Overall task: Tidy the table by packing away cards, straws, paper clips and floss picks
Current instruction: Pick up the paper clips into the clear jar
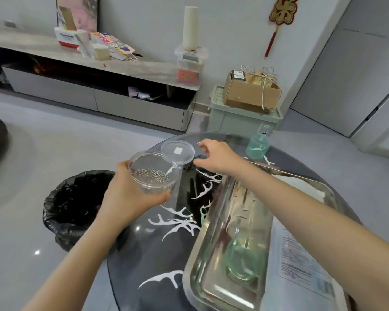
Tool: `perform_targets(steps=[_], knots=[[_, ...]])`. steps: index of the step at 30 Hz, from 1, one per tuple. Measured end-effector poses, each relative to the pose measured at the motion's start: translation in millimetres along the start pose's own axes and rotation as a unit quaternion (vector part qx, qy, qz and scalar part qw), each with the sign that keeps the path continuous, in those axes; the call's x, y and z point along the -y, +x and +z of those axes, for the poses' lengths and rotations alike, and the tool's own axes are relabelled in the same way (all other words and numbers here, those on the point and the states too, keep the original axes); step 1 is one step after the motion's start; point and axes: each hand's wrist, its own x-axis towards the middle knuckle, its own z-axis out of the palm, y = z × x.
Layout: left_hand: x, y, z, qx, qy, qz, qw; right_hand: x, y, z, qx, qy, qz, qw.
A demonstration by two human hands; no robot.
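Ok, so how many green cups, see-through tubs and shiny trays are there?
Green cups: 2
See-through tub, held in the left hand: 1
Shiny tray: 1
Total: 4

a home living room: low tv cabinet [94,86], red wall charm [281,16], lined bin [76,205], glass table [144,254]
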Motion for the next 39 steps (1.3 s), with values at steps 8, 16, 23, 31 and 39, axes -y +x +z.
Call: perform_targets(steps=[8,16,23,31,39], knots=[[7,21,9,-0.023,-0.012,0.007,1.0,19,77,50,0.045,-0.019,0.006,0.999],[2,23,9,-0.031,-0.014,0.018,0.999,23,74,33,-0.07,0.023,0.001,0.997],[-5,12,-2,-0.002,0.002,0.046,0.999,19,-11,-42,-0.013,-0.166,-0.093,0.982],[-26,-12,6,0.074,0.012,0.102,0.992,45,-101,-80,0.01,-0.315,-0.161,0.935],[-40,-38,23,0.131,0.009,0.167,0.977,62,-135,-84,0.084,-0.408,-0.15,0.897]])
